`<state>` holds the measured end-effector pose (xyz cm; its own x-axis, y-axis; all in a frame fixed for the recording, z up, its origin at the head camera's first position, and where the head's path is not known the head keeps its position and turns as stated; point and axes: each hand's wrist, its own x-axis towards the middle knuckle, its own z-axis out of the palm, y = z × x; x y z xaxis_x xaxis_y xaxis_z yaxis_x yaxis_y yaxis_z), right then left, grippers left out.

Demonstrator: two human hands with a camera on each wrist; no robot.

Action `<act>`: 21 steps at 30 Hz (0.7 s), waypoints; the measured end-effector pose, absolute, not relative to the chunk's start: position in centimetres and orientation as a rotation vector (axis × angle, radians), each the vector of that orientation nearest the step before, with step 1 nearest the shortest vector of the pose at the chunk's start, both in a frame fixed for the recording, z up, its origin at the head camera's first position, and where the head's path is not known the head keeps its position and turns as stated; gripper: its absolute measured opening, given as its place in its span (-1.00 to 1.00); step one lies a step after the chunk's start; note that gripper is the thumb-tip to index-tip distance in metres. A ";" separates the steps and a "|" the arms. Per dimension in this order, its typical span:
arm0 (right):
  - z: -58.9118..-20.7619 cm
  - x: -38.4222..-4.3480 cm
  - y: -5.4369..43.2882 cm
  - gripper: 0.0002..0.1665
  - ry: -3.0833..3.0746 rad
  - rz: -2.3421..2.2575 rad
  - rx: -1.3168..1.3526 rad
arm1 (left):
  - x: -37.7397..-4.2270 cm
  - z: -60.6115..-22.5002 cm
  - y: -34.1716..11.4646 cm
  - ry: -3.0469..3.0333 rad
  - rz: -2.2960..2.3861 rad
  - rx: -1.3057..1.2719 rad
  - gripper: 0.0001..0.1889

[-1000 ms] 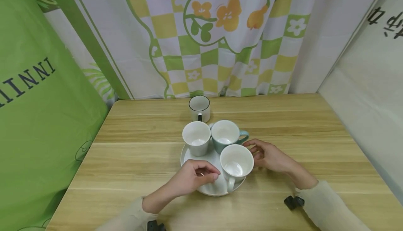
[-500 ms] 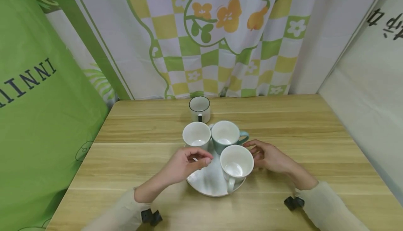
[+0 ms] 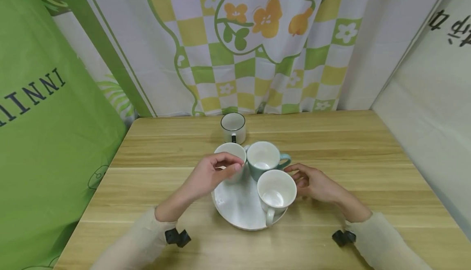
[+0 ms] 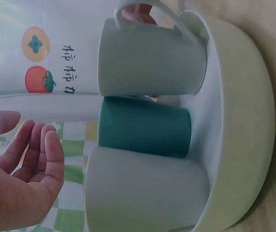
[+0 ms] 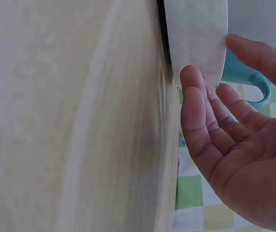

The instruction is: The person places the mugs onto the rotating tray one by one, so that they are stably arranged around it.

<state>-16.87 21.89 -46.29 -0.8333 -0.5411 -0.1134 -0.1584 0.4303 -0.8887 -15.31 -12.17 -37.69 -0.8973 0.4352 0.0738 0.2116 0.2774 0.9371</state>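
A white cup (image 3: 232, 148) stands below the left hand (image 3: 207, 175), fingers relaxed and empty; a cream mug (image 3: 276, 194) sits beside the right hand (image 3: 314, 184), fingers loosely bent, ungripping.

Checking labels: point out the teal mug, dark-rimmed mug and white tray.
Teal mug (image 4: 145, 126), left wrist view: outer wall.
Dark-rimmed mug (image 3: 233, 124), head view: inside surface.
White tray (image 3: 239, 206), head view: bare floor.

Looks like a small cloth-screened booth, hard to pin as home or studio: closed in behind by a checked, flowered curtain (image 3: 265, 69), at left by green lettered fabric (image 3: 44, 147), at right by pale printed fabric (image 3: 434, 110), and furnished with a wood-grain table (image 3: 331, 147)
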 end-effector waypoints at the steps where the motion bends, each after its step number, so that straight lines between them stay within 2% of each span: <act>1: -46.3 -16.9 21.9 -0.27 2.304 -1.373 -0.594 | -15.5 -37.6 -12.2 2.343 1.679 0.601 -0.76; 21: -46.3 -16.8 21.9 -0.25 2.290 -1.385 -0.573 | -19.3 -37.1 -12.8 2.367 1.768 0.564 -0.70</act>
<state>-16.75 21.86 -46.30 -0.8351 -0.5355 -0.1258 -0.1371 0.4240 -0.8952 -19.32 -12.80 -37.07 -0.9210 0.3725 0.1138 0.2148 0.2422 0.9462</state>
